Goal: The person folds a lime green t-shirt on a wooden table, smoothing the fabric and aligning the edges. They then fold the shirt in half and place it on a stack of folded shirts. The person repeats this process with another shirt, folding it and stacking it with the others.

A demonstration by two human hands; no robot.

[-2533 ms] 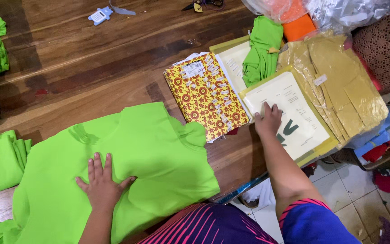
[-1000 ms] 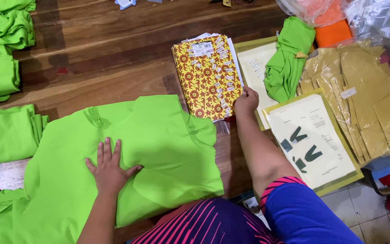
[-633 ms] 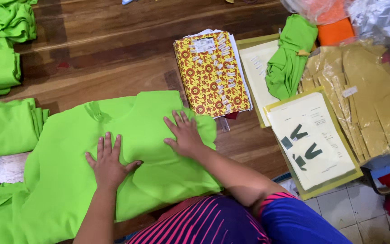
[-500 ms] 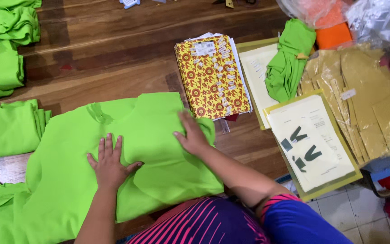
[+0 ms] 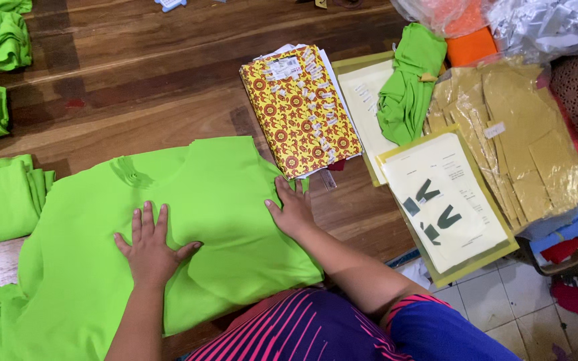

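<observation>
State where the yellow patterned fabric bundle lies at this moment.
In the head view the yellow patterned fabric bundle lies on the wooden table, right of centre, just beyond the right hand and beside the pale paper sheets.

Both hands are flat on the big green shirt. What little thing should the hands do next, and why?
Probably slide the right hand outward along the shirt's right edge to smooth it. The left hand already presses the middle flat, pinning the cloth, and small creases show by its thumb. The right hand sits near the folded edge, close to the patterned booklet, so a short sweep should flatten that side.
</observation>
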